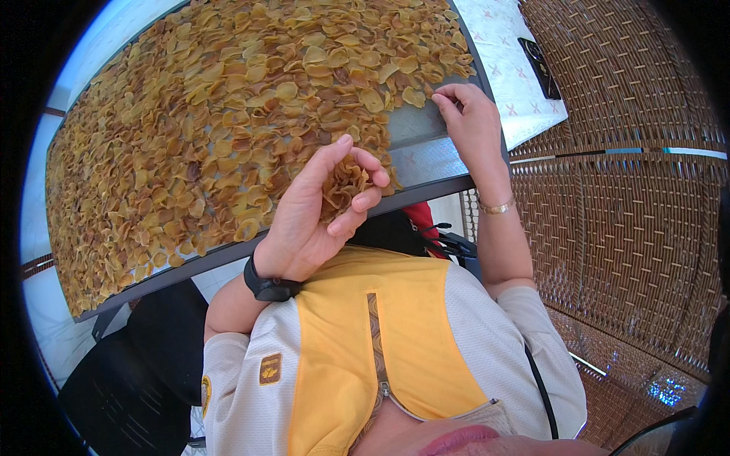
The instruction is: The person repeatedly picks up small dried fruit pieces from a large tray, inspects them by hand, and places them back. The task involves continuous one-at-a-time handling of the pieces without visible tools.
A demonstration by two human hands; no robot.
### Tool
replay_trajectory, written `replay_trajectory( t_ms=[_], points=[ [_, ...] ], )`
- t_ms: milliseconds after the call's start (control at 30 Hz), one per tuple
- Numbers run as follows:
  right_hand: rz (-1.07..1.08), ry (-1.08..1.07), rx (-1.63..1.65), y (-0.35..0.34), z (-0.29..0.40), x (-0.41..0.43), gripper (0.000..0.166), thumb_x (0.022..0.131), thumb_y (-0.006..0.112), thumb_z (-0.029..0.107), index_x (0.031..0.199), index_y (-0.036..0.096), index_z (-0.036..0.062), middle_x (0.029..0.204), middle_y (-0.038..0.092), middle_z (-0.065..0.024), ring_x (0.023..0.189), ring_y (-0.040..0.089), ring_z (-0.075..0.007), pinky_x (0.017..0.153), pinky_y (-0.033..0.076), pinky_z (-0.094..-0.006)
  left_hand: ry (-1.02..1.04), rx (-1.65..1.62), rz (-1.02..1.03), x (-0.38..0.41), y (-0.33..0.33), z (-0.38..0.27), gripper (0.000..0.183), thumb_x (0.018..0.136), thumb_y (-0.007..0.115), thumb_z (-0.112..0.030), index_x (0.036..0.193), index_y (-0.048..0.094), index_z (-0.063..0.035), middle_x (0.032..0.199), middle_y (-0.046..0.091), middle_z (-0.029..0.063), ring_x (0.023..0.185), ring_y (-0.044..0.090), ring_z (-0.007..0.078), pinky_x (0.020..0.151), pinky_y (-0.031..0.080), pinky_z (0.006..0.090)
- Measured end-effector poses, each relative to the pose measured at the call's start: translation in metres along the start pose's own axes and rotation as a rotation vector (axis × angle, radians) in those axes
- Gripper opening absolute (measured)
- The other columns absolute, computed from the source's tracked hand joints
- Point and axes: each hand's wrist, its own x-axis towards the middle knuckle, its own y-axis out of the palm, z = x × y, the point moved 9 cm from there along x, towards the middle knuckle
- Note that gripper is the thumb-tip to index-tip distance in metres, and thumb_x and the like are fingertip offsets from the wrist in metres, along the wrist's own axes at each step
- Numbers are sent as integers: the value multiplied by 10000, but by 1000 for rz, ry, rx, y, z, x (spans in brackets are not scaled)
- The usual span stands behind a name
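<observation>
Thin, curled, yellow-brown dried slices [228, 125] cover most of a large mesh screen [413, 128] in a dark frame. My left hand [319, 211], palm up, is cupped around a pile of the same slices [344, 185] above the screen's near edge. A black watch is on that wrist. At the right side of the screen, my right hand [470, 117] has its thumb and index fingertips close together beside the edge of the slices. Whether a slice is pinched between them cannot be told. A gold-coloured bracelet circles the right wrist.
A black phone [539, 68] lies on a patterned white tablecloth [513, 85] right of the screen. Woven wicker panels [616, 216] stand along the right. Black chairs [137, 365] are below the screen at left. Black cables and a red item [421, 219] show under the near frame edge.
</observation>
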Motion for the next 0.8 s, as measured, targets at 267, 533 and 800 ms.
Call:
replay_trajectory(
  t_ms=[267,533,800],
  points=[
    [-8,-5,58,1,0,0,101,861,697,139,923,714,61,879,663,-101,781,657,-284,705,514,-361,-36,-36,7,4,-2,4,361,1033,503,-345,973,587,0,932,605,150,653,510,106,377,351,168],
    [-20,-14,176,0,4,-2,131,884,707,71,992,714,-2,854,661,-35,702,567,-80,649,474,-235,-134,-391,28,14,-3,13,309,1006,539,-282,1020,594,22,999,618,167,764,599,185,524,539,212],
    [64,-249,533,-41,100,-43,160,847,706,-7,1003,709,25,921,662,-73,761,619,-132,643,495,-244,6,-623,151,21,3,2,307,1018,471,-199,1163,605,36,1329,558,238,1264,526,356,1094,449,455]
  ],
)
